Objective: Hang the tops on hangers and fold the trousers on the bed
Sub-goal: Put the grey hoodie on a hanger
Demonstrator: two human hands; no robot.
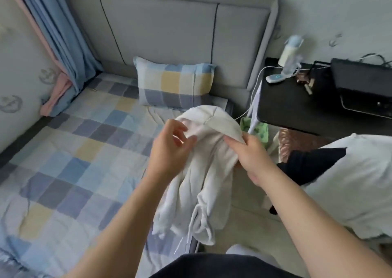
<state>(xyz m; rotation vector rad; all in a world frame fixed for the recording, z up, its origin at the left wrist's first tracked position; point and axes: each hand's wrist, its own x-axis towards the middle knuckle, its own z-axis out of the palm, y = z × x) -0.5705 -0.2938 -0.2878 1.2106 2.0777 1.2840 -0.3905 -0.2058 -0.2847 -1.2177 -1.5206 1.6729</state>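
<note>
Cream garment, drawstrings dangling, hangs below both grips over the bed edge. The right grip pinches its rounded top and the left grip pinches the adjoining edge, likely spreading it open to sort it.

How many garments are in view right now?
2. The white garment hangs between the left hand and right hand; a dark garment lies on the white bundle at right. More may be hidden.

A pillow lies on the bed, a nightstand to its right.
</note>
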